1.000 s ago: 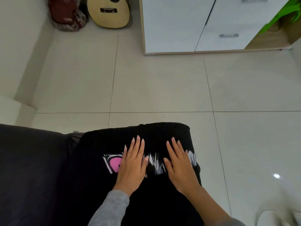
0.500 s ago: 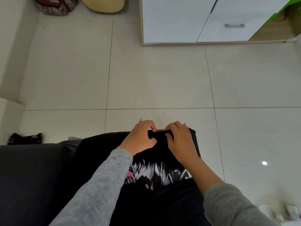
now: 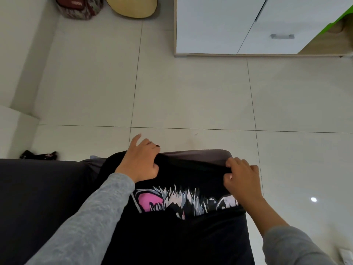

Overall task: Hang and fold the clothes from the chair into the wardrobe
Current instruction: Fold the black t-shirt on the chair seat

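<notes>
Black knit T-shirt (image 3: pixel 172 238) with a pink-and-white graphic print lies flat across a dark charcoal upholstered seat (image 3: pixel 38 197). Print faces up, far edge sits at the seat's front lip. Looks partly folded; not in the wardrobe yet.

Surroundings, big to small:
- Pale glossy tiled floor (image 3: pixel 191 92).
- White-fronted wardrobe unit with light wood frame (image 3: pixel 214 25), across the floor and well apart from the seat.
- Tan acoustic guitar body (image 3: pixel 131 6) and red patterned fabric bag (image 3: pixel 78 6), side by side at the far wall.
- Small dark crumpled item (image 3: pixel 38 154) on the floor just past the seat. Can't tell what it is.

Left hand (image 3: pixel 140 161) grips the T-shirt's far edge near the left corner, fingers (image 3: pixel 150 150) curled over the fabric and index sticking out straight. Right hand (image 3: pixel 242 180) pinches the same edge near the right corner, thumb pressed against fingers (image 3: pixel 236 163). The edge looks raised a little off the seat between them.

Handling, my read: light and limp with no stiffness, so it sags in the middle if held at one point. Not slippery, not fragile. Two-corner hold on the edge is the right one. Keep the span taut and bring the edge toward the body for the next fold. Then carry it flat on both palms so it doesn't unfold.
</notes>
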`<action>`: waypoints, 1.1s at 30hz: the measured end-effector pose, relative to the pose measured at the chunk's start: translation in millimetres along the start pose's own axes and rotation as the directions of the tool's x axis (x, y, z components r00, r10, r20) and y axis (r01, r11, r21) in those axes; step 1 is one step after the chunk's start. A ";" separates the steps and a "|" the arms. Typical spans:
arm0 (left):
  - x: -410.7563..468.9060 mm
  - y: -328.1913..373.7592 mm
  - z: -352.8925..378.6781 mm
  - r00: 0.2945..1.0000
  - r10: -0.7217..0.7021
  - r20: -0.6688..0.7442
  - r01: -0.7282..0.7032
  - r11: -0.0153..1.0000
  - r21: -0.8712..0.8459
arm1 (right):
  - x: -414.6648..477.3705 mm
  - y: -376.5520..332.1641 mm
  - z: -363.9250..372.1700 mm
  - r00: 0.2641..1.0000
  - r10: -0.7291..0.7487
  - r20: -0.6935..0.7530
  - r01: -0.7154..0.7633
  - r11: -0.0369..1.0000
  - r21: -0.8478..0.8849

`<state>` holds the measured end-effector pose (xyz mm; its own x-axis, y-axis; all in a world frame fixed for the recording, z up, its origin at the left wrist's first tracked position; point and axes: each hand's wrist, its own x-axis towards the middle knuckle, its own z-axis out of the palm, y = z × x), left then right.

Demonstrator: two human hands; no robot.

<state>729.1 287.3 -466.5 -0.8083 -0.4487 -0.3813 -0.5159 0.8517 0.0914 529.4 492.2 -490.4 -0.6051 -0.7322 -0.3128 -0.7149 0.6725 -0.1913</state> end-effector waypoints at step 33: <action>-102.2 32.1 7.5 0.772 -0.603 -0.202 0.504 0.774 -0.382 | -53.0 50.9 6.2 0.882 0.468 -0.055 -0.322 0.684 0.655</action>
<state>797.2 362.5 -431.5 -0.3703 -0.9144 -0.1634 -0.9156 0.3296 0.2302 527.2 565.9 -489.4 -0.8876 -0.3369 -0.3142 -0.0644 0.7661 -0.6395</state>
